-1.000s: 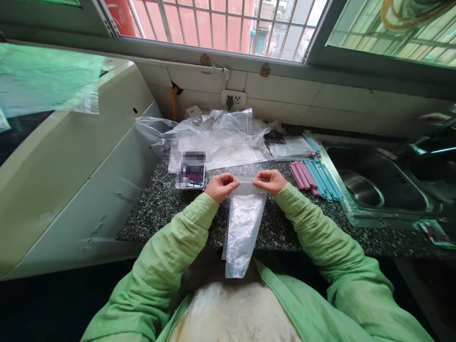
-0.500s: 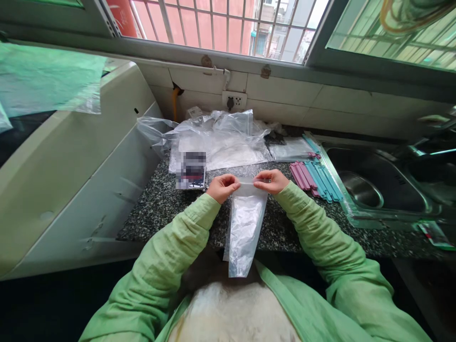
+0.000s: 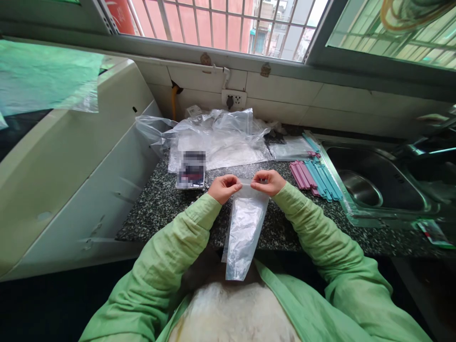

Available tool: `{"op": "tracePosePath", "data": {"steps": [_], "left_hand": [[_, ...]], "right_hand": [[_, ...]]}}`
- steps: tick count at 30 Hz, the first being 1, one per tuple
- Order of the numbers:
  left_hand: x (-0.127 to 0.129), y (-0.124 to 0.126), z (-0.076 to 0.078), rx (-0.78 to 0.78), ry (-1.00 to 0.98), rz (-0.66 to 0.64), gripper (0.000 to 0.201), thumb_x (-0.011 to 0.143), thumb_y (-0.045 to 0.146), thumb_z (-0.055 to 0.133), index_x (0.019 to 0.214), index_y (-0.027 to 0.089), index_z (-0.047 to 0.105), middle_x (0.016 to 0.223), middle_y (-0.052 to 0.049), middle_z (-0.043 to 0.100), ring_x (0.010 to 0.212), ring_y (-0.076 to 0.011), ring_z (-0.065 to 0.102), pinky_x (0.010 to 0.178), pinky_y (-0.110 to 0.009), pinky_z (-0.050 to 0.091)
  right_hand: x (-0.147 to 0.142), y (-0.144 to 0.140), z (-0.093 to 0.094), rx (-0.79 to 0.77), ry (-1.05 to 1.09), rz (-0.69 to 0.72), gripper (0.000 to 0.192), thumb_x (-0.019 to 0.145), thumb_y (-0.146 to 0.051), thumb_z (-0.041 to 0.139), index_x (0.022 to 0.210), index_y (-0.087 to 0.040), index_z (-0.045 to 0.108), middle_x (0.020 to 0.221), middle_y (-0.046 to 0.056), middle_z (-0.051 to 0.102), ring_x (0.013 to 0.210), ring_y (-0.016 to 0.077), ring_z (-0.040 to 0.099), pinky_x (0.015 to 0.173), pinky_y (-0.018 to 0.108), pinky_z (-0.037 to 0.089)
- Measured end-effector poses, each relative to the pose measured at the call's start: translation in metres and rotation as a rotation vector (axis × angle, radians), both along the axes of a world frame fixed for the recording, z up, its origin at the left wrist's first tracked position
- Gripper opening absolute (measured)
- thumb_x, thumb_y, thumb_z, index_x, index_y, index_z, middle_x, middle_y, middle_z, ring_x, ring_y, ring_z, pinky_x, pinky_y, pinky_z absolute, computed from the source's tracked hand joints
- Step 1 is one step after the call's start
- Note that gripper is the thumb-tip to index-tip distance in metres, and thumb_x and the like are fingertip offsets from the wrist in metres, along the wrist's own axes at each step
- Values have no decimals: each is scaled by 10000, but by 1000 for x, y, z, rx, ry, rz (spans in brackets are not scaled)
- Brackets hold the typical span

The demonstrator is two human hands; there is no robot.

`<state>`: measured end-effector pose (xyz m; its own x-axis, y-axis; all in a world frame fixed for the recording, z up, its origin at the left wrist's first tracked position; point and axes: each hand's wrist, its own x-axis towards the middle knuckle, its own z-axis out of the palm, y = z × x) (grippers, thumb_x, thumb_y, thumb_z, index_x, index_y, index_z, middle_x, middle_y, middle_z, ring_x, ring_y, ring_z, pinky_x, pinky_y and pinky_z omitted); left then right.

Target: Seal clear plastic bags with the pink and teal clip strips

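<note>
A: State of the hands?

B: Both are engaged. The left hand (image 3: 225,188) and the right hand (image 3: 268,183) each pinch a top corner of one clear plastic bag (image 3: 245,232) between thumb and fingers.

A: Position of the bag?

B: Hanging between the forearms, its lower end reaching past the front edge of the speckled bench (image 3: 156,204). Whether it touches that edge cannot be told.

A: What lies nearby?

B: Just beyond the left hand, a device (image 3: 191,171) with its face pixelated. Near the right hand, pink strips (image 3: 302,175) and blue strips (image 3: 324,180) lie side by side against the sink (image 3: 392,180). Behind those strips, flat clear packets (image 3: 290,148).

A: Obstructions?

B: A loose heap of clear plastic (image 3: 221,137) takes up the rear of the bench — it stands between the hands and the wall socket (image 3: 234,99). A pale slanted housing (image 3: 117,114) closes off the left side, with green film (image 3: 50,80) draped over its top. The sink bounds the right; a small packet (image 3: 435,232) lies on the bench in front of it.
</note>
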<state>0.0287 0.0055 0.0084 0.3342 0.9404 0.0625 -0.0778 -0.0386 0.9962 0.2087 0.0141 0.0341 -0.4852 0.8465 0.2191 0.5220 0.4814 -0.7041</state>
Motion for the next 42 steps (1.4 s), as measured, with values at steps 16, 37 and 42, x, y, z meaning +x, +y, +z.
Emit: {"op": "tracePosePath", "data": {"steps": [16,37,42], "left_hand": [[3,-1,0,20,30,-19,226,549,313,626,528,132,492,403,77,366,409,-37,311,410,-192,226],[4,-6,-3,-154,198,-240,333,531,421,625,527,114,496,436,56,395,427,-48,337,410,-186,236],[5,-6,3,-178,248,-238,292,570,394,595,541,118,503,425,60,398,416,-44,330,408,-182,238]], "right_hand": [[-5,-4,1,194,-215,-16,145,661,-272,549,627,-140,599,611,47,595,600,129,505,590,241,389],[10,5,5,114,0,-277,154,644,-264,538,615,-130,608,560,14,570,507,84,440,505,207,352],[14,8,5,112,-14,-310,169,641,-282,545,624,-129,614,571,18,570,515,87,442,511,209,350]]}}
